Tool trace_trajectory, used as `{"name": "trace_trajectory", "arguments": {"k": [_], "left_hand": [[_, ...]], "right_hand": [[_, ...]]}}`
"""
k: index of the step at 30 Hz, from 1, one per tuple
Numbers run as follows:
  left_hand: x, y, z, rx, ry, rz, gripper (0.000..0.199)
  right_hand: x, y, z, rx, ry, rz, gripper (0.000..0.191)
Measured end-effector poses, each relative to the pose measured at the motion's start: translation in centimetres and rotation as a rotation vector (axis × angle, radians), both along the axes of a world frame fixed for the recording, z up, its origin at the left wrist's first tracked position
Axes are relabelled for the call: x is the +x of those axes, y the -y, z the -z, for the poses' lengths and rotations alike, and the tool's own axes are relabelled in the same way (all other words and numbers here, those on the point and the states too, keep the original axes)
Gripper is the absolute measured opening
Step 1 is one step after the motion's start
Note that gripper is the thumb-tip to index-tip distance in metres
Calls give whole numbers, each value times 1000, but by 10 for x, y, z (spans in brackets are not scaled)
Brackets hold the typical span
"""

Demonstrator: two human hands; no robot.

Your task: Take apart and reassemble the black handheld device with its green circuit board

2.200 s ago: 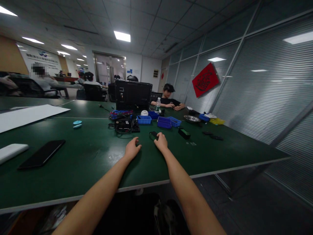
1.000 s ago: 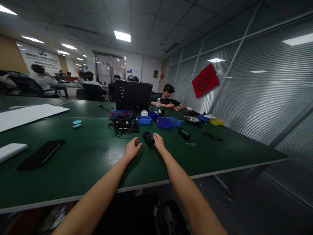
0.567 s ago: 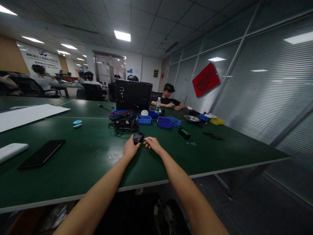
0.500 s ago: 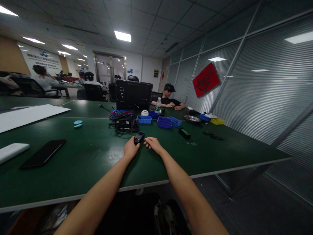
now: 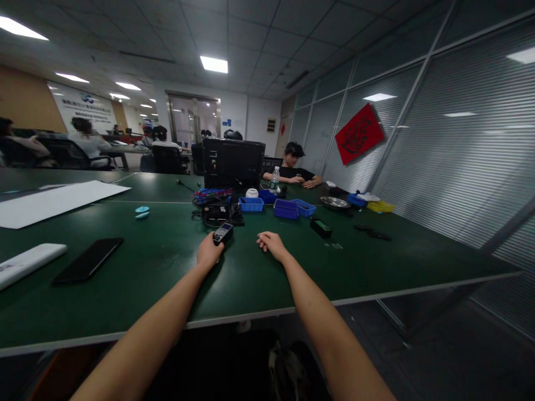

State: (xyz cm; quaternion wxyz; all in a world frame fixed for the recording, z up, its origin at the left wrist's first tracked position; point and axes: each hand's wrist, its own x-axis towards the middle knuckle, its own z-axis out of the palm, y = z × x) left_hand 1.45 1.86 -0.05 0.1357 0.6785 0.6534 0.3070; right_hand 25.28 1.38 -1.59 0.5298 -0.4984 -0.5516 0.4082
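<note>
My left hand is closed around a small dark handheld device that has a screen and buttons, just above the green table. To its right, my right hand is over the table with its fingers curled together; whether anything small is between them is hidden. Beyond the device lie a black power adapter with cables and a blue tray. A black and green box is right of my right hand.
A black phone and a white case lie at the left. A monitor, a bottle, blue bins and a metal plate stand farther back. Across the table sits a person.
My left hand has moved left with the device, away from my right hand, and the gap between them is wider. The whole view has shifted slightly.
</note>
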Motion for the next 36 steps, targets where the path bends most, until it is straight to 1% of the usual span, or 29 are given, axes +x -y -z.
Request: {"name": "trace_trajectory", "arguments": {"k": [9, 12, 16, 20, 23, 25, 27, 29, 32, 36], "left_hand": [[-74, -10, -5, -7, -61, -135, 50], [-101, -14, -9, -32, -59, -219, 47], [-137, -19, -13, -27, -57, -321, 46], [-173, -26, -13, -28, -72, -438, 46], [-194, -30, -12, -25, -79, -513, 48], [-202, -30, -12, -24, -69, -558, 49], [-205, -29, -12, -7, -47, -600, 53], [-204, -28, -13, 21, -22, -630, 60], [-201, -26, -16, 39, 3, -642, 67], [-200, -26, -17, 6, -15, -618, 59]], "right_hand": [[2, -3, 2, -1, 5, -11, 13], [2, -1, 0, 2, 13, -14, 13], [1, 1, -2, 2, 18, -15, 13], [1, 0, -2, -2, 15, -12, 12], [0, -1, -1, -5, 8, -3, 11], [0, -1, -1, -8, 10, 4, 11], [0, -1, -1, -10, 13, 10, 12], [1, -1, -1, -10, 13, 10, 12], [1, -2, 0, -4, 10, 2, 13], [3, -3, 2, 6, 10, -8, 15]]}}
